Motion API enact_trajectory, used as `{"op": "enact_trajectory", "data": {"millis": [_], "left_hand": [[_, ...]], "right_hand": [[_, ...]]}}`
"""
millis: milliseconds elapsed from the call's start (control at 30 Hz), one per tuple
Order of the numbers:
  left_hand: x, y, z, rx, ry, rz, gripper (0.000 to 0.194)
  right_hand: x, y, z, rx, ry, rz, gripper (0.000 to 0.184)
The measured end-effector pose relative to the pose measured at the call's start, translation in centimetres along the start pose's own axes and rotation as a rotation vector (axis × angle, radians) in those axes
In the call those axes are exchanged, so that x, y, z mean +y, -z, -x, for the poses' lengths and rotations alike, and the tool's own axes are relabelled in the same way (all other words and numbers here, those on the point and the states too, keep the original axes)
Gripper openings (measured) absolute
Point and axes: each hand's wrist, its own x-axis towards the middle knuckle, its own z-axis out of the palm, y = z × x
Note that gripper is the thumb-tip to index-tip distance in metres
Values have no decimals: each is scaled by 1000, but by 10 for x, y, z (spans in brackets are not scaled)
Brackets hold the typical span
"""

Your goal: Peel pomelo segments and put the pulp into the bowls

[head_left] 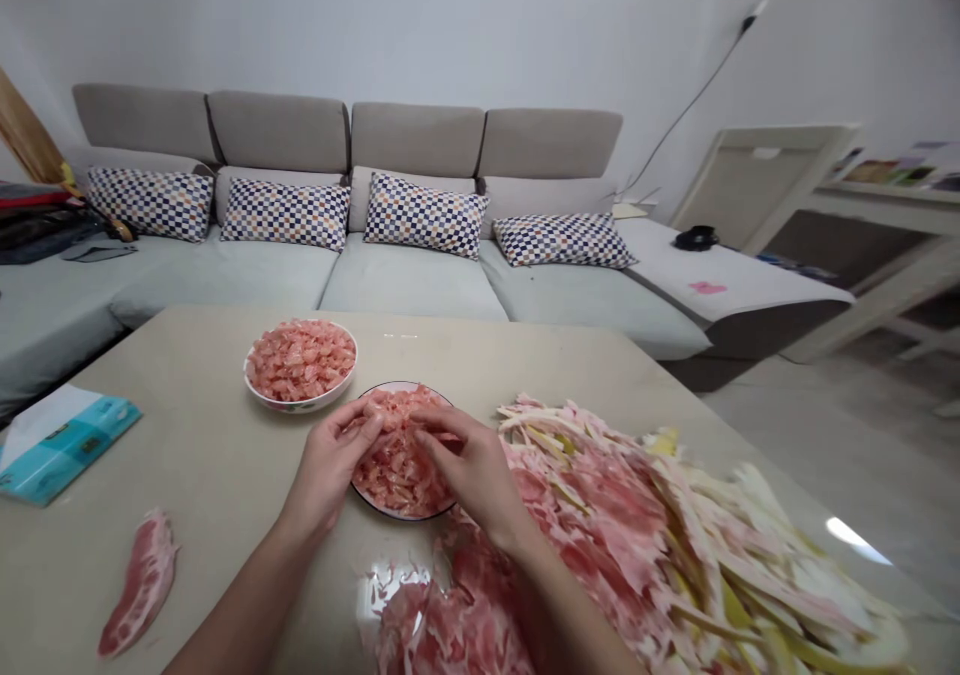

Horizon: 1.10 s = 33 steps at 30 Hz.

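Observation:
My left hand (336,455) is over the left side of a dark-rimmed plate (405,518) heaped with pink pomelo flesh (405,480). Thumb and fingers are pinched on what looks like a small piece of that flesh. Opposite it, my right hand (472,460) is curled above the plate's right side, its thumb and forefinger bent close together; a bit of reddish flesh shows inside its fingers. The fingertips of both hands nearly meet, and the pulp behind them blends with what they hold. One unbroken pomelo segment (141,583) lies on the table at the left.
A white bowl (300,405) full of pomelo flesh stands behind the plate. Membranes and peel (675,545) form a large pile at the right, reaching the front. A blue tissue pack (67,450) lies far left. Beyond the table (480,340) is a grey sofa (412,285) with checkered cushions.

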Motion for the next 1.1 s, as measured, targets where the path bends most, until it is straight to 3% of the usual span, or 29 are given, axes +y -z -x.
{"op": "enact_trajectory", "data": {"millis": [167, 433, 600, 900, 1100], "left_hand": [[-2, -2, 2, -50, -40, -129, 47], [-5, -8, 5, -106, -124, -252, 19], [-4, -8, 5, -122, -104, -260, 18], [-2, -4, 2, -82, -100, -293, 23], [-2, -3, 2, -80, -127, -353, 25]], "right_hand": [[-4, 0, 3, 7, 60, 34, 16], [-13, 1, 2, -15, 109, -22, 13], [-14, 2, 2, -10, 121, -43, 13], [-7, 1, 0, 9, 8, -92, 12], [-6, 2, 0, 2, 46, -30, 16]]}}
